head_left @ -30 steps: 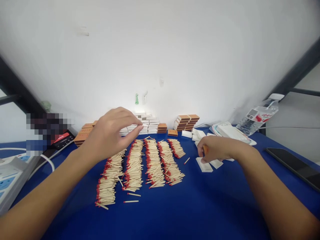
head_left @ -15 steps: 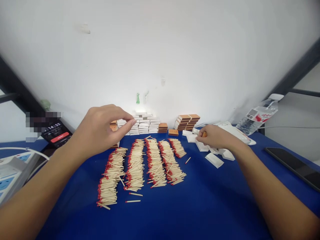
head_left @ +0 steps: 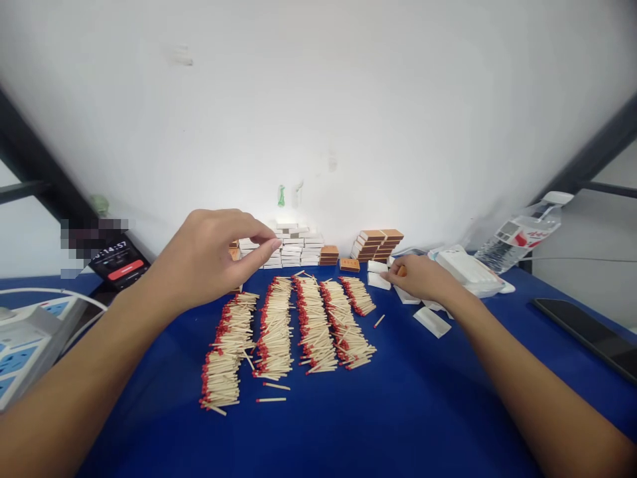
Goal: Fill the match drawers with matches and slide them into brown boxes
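My left hand (head_left: pixel 213 259) hovers over the far end of the match rows, thumb and forefinger pinched. Anything between those tips cannot be made out against the white boxes behind. My right hand (head_left: pixel 418 275) is closed around an orange matchbox (head_left: pixel 402 271), mostly hidden by the fingers. Its fingertips reach white matchbox trays (head_left: pixel 379 281), which lie loosely around and beneath it. Another white piece (head_left: pixel 432 322) lies flat closer to me. Red-tipped matches (head_left: pixel 314 325) lie in several long rows between my hands.
Stacked white boxes (head_left: pixel 301 249) and orange matchboxes (head_left: pixel 381 244) stand against the wall. A single matchbox (head_left: pixel 349 265) lies before them. On the right are a water bottle (head_left: pixel 522 232), a white packet (head_left: pixel 468 271) and a dark phone (head_left: pixel 587 335). A lit phone (head_left: pixel 119 259) and power strip (head_left: pixel 30 345) are left.
My right hand has shifted slightly left over the white trays with the orange matchbox in it. My left hand keeps its pose; the whole view has moved a little.
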Demonstrator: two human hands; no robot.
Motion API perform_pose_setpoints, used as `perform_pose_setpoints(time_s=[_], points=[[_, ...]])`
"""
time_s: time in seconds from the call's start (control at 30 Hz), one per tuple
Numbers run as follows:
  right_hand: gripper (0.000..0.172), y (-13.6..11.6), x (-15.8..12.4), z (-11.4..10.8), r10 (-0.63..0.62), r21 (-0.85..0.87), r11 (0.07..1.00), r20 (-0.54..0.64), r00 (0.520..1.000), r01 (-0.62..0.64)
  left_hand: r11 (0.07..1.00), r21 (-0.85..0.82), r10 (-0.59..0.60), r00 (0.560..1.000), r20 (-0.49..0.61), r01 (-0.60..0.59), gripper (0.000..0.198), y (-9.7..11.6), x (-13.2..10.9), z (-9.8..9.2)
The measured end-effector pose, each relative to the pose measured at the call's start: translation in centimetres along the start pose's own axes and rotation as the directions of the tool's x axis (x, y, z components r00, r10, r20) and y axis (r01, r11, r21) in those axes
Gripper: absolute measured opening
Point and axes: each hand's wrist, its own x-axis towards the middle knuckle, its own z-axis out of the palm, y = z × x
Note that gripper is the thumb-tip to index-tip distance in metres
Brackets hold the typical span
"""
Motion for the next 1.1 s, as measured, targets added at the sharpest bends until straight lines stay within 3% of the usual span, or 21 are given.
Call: perform_pose_setpoints(time_s=[0.1,0.2,0.27,0.33,0.47,0.6,0.67,0.73,0.83,0.9,1.0,1.1], points=[[0.032,-0.8,-0.3,-0.1,-0.118,0.156,0.979,-0.109,0.987,0.134,1.0,-0.012,0.01,1.0,0.0,-0.01,0.025,0.0,0.0,0.1],[0.031,-1.6,-0.4,0.6,-0.309,0.227,0.906,-0.224,0.925,0.357,1.0,-0.016,0.024,0.999,0.028,-0.023,0.024,-0.2,-0.1,0.4],[0.033,-2.0,-0.3,1.4,-0.385,0.239,0.864,-0.253,0.887,0.443,1.0,-0.012,0.025,0.999,0.033,-0.024,0.025,-0.3,-0.1,0.4],[0.035,-2.2,-0.4,2.0,-0.408,0.279,0.841,-0.236,0.882,0.464,1.0,-0.012,0.022,0.999,0.033,-0.021,0.026,-0.4,-0.1,0.2],[0.042,-3.0,-1.2,1.6,-0.352,0.413,0.822,-0.173,0.92,0.392,1.0,-0.019,-0.007,0.997,0.076,0.008,0.022,-0.9,-0.2,-0.3],[0.056,-5.3,-3.2,0.4,-0.304,0.6,0.739,-0.11,0.946,0.307,0.999,-0.031,-0.021,0.975,0.223,0.029,0.023,-0.9,-0.5,0.3],[0.066,-7.0,-4.4,0.0,-0.312,0.718,0.633,-0.106,0.944,0.29,1.0,-0.023,-0.008,0.961,0.277,0.015,0.021,-0.2,-0.8,1.5],[0.069,-8.7,-5.7,0.0,-0.323,0.868,0.448,-0.067,0.944,0.215,0.999,-0.038,0.029,0.968,0.248,-0.02,0.02,1.1,-1.2,3.1],[0.055,-11.1,-7.2,0.1,-0.311,0.997,0.07,0.035,0.95,-0.014,0.987,-0.074,0.153,0.983,0.103,-0.146,0.023,3.6,-1.9,6.0],[0.045,-12.2,-7.9,0.2,-0.286,0.987,-0.105,0.086,0.954,-0.12,0.979,-0.033,0.204,0.978,0.031,-0.203,0.031,5.3,-2.4,7.7],[0.043,-12.8,-8.5,0.3,-0.275,0.969,-0.175,0.123,0.953,-0.176,0.989,-0.037,0.144,0.988,-0.048,-0.145,0.041,6.8,-3.0,9.4],[0.043,-12.7,-8.8,0.4,-0.269,0.97,-0.169,0.126,0.955,-0.176,0.989,-0.147,-0.006,0.997,-0.071,-0.005,0.034,7.3,-3.2,9.8]])
